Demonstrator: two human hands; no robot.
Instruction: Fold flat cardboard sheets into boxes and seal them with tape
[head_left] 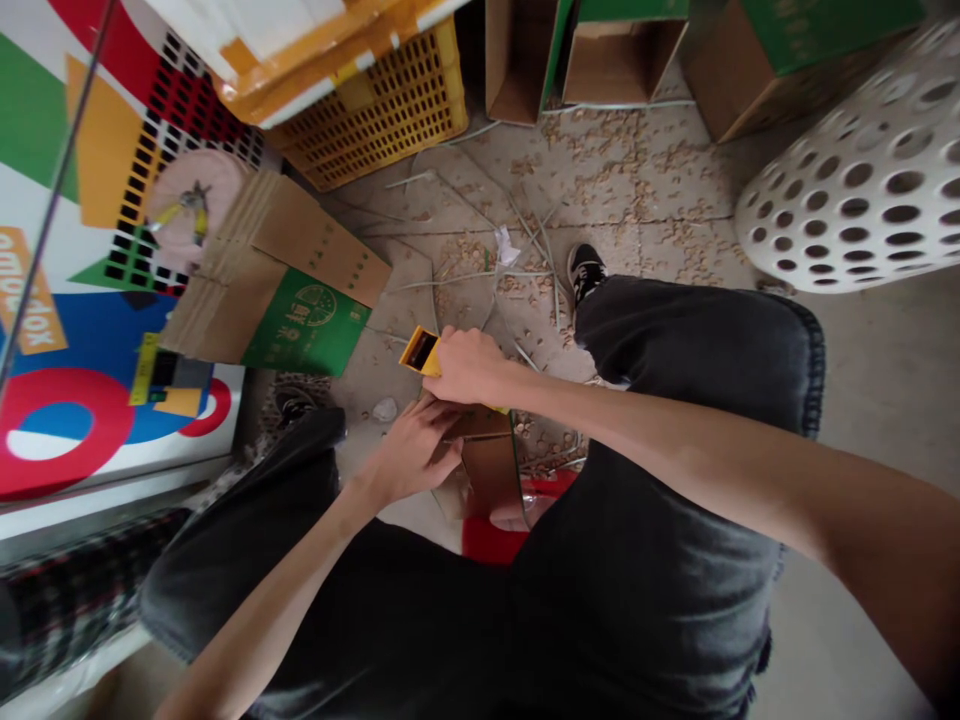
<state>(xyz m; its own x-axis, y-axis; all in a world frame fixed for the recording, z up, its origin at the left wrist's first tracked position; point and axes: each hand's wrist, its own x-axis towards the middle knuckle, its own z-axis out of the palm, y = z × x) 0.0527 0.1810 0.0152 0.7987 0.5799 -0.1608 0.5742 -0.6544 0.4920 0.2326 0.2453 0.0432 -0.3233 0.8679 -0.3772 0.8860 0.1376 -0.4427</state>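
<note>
Right now, your right hand wraps its fingers around a hard yellow tool with a dark slot, at the brown cardboard carton between your legs. Your left hand meets the carton, fingers close together, thumb apart; whether they pinch it, you cannot tell. Nearby stand layered, green-printed folded cartons; curled tan bits litter the slab floor.
</note>
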